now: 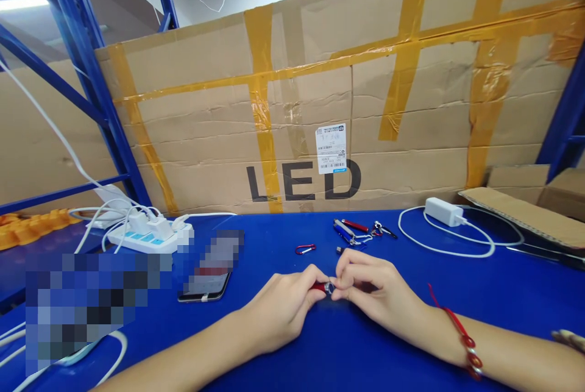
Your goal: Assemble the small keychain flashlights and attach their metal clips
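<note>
Near the middle of the blue table, my left hand (281, 306) pinches a small red tube (319, 286), most of it hidden by my fingers. A silver ring (329, 288) shows at the tube's right end. My right hand (386, 291), closed in a pinch, has its thumb and fingertips at that ring. Beyond my hands lies a red carabiner (305, 249). Farther right is a group of small items: a blue and silver tube (343, 231), a red tube (355, 225) and a bunch of metal clips (379, 229).
A phone (205, 288) and a white power strip (150, 238) with tangled cables lie to the left. At the right are a white adapter (443, 212) with its looped cable and a cardboard flap (525, 215). A large taped carton (205, 136) stands behind the table.
</note>
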Action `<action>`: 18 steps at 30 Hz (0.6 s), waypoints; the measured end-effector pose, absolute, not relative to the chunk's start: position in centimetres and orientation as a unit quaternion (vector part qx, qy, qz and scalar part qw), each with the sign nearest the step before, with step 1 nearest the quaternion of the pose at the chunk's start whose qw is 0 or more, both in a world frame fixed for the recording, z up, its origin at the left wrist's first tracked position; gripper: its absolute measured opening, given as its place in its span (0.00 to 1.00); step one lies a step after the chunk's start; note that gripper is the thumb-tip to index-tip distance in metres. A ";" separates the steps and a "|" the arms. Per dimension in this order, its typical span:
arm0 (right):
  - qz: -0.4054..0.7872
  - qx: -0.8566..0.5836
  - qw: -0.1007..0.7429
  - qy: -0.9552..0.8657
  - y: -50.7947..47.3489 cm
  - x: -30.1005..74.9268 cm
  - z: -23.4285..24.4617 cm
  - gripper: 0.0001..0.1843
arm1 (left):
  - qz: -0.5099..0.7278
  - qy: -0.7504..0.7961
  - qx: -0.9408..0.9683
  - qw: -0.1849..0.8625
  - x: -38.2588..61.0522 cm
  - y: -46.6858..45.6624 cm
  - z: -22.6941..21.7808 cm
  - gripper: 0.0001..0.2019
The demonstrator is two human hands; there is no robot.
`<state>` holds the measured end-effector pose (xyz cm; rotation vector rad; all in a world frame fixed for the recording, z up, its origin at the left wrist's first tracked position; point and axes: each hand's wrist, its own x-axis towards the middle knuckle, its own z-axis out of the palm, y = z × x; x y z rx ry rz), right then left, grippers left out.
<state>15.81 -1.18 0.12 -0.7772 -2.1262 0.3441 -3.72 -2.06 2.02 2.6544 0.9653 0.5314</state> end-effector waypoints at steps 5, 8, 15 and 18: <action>0.105 -0.284 0.433 -0.849 -1.4 15.9 -0.1 0.12 | 0.172 0.335 0.916 0.137 -3.7 -2.1 2.1 0.10; 0.111 -0.277 0.442 -0.846 -1.3 15.9 -0.2 0.11 | 0.171 0.339 0.914 0.145 -3.7 -2.0 2.1 0.10; 0.149 -0.313 0.429 -0.834 -1.1 15.8 -0.1 0.11 | 0.201 0.347 0.904 0.147 -3.6 -1.8 1.8 0.09; 0.162 -0.325 0.429 -0.827 -1.1 15.8 0.1 0.12 | 0.200 0.353 0.904 0.137 -3.6 -1.8 1.7 0.09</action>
